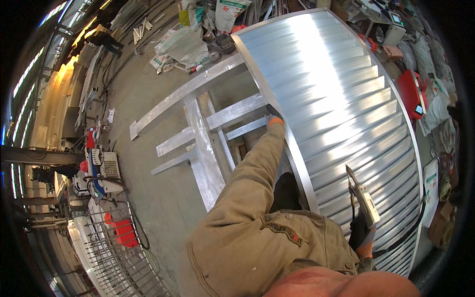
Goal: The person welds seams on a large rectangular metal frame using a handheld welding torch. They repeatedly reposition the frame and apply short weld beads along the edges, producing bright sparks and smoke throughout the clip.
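Observation:
A large silver louvered metal panel (316, 99), with a plain frame around many slanted slats, lies across support beams to my front and right. At the panel's left frame rail, my left hand (273, 117), in a black and orange glove, closes on the edge; its fingertips are partly hidden. My right hand (362, 236), gloved alike, grips a pale welding gun (367, 204) above the lower slats. The gun's narrow metal nozzle points away from me, and a black cable (403, 238) trails to the right from near my hand.
Silver metal beams (200, 148) cross on the left, with a curved-looking bar (188, 93) beyond. Sacks (183, 47) lie at the far side. A red case (411, 94) stands right of the panel. At left are a white machine (106, 166) and a metal rack (121, 252).

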Demonstrator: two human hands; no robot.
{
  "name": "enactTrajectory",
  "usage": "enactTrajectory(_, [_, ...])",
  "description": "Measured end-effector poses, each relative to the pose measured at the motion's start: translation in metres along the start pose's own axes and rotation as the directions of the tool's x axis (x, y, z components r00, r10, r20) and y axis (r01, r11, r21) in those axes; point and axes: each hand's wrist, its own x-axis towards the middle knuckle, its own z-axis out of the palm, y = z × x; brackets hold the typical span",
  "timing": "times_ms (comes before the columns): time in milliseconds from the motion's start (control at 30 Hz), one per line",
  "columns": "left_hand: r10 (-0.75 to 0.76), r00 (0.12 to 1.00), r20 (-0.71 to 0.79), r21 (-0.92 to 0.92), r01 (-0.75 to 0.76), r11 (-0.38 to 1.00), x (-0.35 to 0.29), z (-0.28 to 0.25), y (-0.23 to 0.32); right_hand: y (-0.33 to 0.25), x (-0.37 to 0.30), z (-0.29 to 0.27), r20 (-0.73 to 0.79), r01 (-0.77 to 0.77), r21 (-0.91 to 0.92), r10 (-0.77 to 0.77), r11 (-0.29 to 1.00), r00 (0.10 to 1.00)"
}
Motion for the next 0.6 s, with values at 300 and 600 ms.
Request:
enactTrajectory(300, [-0.381, 0.923, 0.058, 0.110, 0.373, 0.921, 0.054, 0.028, -0.004, -0.111, 0.177, 0.110, 0.246, -0.089, 0.318, 0.009, 0.944, 0.969])
enactTrajectory(600, [-0.288, 0.956, 0.055, 0.049, 0.285, 0.957, 0.061, 0.032, -0.033, -0.124, 0.298, 0.144, 0.410, -0.159, 0.454, -0.047, 0.877, 0.911])
